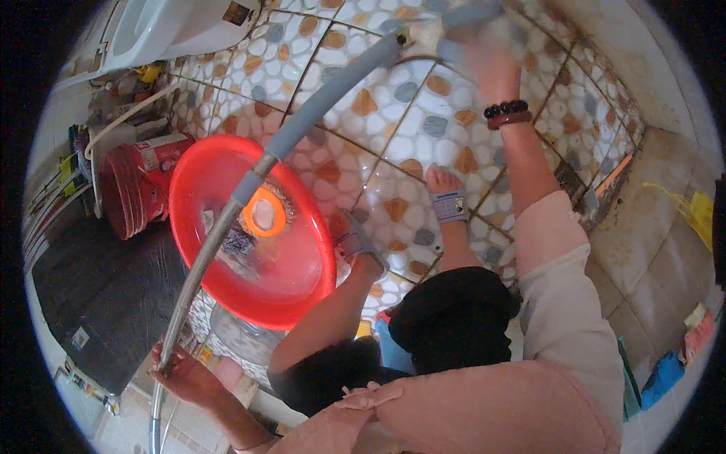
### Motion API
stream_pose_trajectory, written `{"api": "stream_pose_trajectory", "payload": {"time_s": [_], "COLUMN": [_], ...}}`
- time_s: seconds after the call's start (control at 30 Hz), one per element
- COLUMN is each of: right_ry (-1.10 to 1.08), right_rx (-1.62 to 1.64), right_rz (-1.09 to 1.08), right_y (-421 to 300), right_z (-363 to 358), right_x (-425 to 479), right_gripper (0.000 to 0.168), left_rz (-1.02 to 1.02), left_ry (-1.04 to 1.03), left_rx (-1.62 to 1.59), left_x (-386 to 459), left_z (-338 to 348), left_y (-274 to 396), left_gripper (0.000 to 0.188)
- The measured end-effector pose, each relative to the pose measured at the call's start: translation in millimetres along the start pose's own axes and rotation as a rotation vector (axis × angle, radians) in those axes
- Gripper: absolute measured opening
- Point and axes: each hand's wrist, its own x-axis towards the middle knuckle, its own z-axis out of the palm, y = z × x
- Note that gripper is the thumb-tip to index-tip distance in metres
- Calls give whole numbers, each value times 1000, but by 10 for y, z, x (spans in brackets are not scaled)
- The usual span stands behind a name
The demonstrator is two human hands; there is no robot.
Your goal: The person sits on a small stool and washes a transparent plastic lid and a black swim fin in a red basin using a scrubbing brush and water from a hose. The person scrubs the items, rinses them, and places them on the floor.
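Note:
My left hand point(184, 371) grips the lower metal part of a long pole point(204, 261), which slants up over the basin and turns into a grey sleeve point(329, 105). At the pole's far end is a pale joint point(424, 35) with a grey head point(473, 14), blurred by motion. My right hand point(493, 68) is at that head; blur hides its fingers. Under the pole stands a red plastic basin point(309, 227) of cloudy water. In it lie a round orange-rimmed brush point(264, 212) with bristles and a dark scrubbing pad or cloth point(237, 243).
A red bucket point(133, 181) lies tipped beside the basin, near a black board point(108, 278). White ceramic sanitary ware point(187, 34) stands at upper left. Pebble-patterned tiles point(391, 210) run under my feet. A floor drain point(567, 179) and a yellow bag point(697, 213) are at right.

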Motion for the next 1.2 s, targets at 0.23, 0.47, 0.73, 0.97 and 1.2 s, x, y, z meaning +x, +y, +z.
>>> {"api": "stream_pose_trajectory", "payload": {"time_s": [0.23, 0.47, 0.73, 0.97, 1.2], "right_ry": [-278, -598, -898, -849, -696], "right_rx": [-316, -300, -187, 110, 107], "right_rz": [-709, -624, -418, -178, -239], "right_y": [-1298, -1007, -819, -631, -477], "right_z": [-32, 688, 605, 461, 579], "right_x": [-16, -1758, -2451, -2289, -2143], "right_gripper": [10, 30, 45, 36, 37], "left_rz": [-553, -884, -1314, -1416, -1033], "left_ry": [-39, 313, 225, 58, -129], "left_rx": [-277, 773, 905, 928, 948], "left_x": [-704, -1446, -1744, -1441, -771], "left_z": [-694, -1512, -1728, -1366, -511], "left_y": [-453, -848, -1061, -1354, -1863], "left_gripper": [31, 43, 39, 38, 36]}}
